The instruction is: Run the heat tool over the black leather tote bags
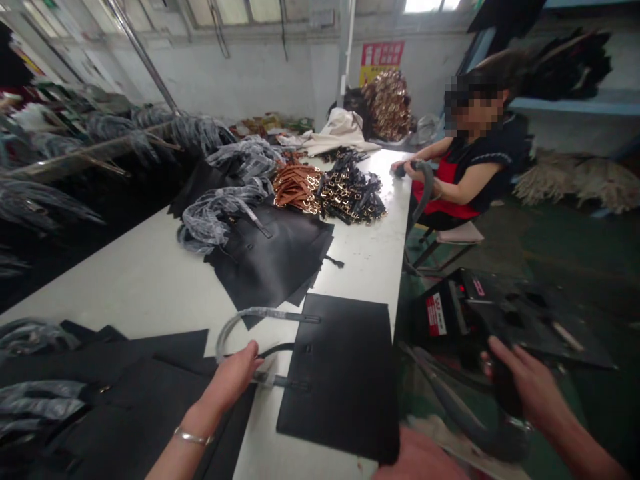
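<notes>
The person's left hand (pixel 230 377), with a silver bangle on the wrist, is closed around the end of a curved bag handle wrapped in grey plastic (pixel 240 321). This handle lies on a flat black leather bag panel (pixel 340 380), at six o'clock on a long white work table (pixel 150 287). The right hand (pixel 530 393), at four o'clock and off the table, is closed on a dark curved handle (pixel 480 440). Beside it stands a black machine with a red label (pixel 465 313). At twelve o'clock lie a heap of tan straps with gold buckles (pixel 296 188) and a heap of black straps with gold buckles (pixel 350 193). A seated co-worker (pixel 475 173) holds a similar handle at two o'clock.
</notes>
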`<state>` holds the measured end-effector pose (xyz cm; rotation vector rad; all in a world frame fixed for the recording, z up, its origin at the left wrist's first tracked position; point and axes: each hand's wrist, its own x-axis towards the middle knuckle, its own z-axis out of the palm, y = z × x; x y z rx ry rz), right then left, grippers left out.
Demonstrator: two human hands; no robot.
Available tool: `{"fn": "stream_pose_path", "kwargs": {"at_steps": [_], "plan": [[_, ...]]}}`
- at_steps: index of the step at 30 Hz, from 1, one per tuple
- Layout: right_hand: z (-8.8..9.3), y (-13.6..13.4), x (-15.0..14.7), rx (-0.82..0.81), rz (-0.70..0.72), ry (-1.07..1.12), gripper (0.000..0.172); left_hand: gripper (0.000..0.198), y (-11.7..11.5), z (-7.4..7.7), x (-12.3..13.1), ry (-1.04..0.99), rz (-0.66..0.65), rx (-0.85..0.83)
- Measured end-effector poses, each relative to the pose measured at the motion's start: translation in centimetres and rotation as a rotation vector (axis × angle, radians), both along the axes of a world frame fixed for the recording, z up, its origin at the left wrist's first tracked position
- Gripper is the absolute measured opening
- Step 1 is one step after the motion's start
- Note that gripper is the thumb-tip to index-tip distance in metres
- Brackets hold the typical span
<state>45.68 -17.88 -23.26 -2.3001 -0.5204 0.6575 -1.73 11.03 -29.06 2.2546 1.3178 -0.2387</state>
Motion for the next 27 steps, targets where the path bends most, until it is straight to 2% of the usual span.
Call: {"fn": "stream_pose_path", "kwargs": {"at_steps": [2, 3, 6, 8, 11, 13, 17, 21, 27], "plan": [[-0.6, 1.9, -2.1, 0.033, 0.086, 0.141, 0.055, 0.011, -1.6, -0.8, 0.4, -0.098, 0.164, -0.088], [-0.9, 2.8, -3.3, 0.042, 0.154, 0.212, 0.055, 0.013, -2.6, -1.5, 0.7, -0.178, 0.265, -0.159], [-1.6, 5.2, -7.0, 0.021, 0.393, 0.368, 0.067, 0.030, -6.4, -3.4, 2.4, -0.540, 0.621, -0.421], [-1.9, 6.5, -9.7, -0.009, 0.560, 0.417, 0.068, 0.044, -9.3, -4.1, 4.1, -0.811, 0.848, -0.512], [-2.6, 8.0, -13.3, -0.060, 0.756, 0.458, 0.065, 0.050, -12.7, -4.4, 7.0, -1.105, 1.046, -0.533], [-3.2, 9.0, -15.2, -0.092, 0.856, 0.498, 0.064, 0.053, -13.8, -4.7, 8.5, -1.230, 1.145, -0.560], [-4.1, 11.0, -17.9, -0.147, 0.982, 0.618, 0.062, 0.053, -14.8, -5.7, 9.5, -1.356, 1.253, -0.573], [-4.5, 13.2, -19.7, -0.187, 0.979, 0.727, 0.061, 0.048, -15.4, -6.3, 9.2, -1.402, 1.261, -0.575], [-3.9, 15.3, -20.9, -0.178, 0.989, 0.732, 0.058, 0.043, -15.1, -5.9, 9.2, -1.479, 1.284, -0.596]]}}
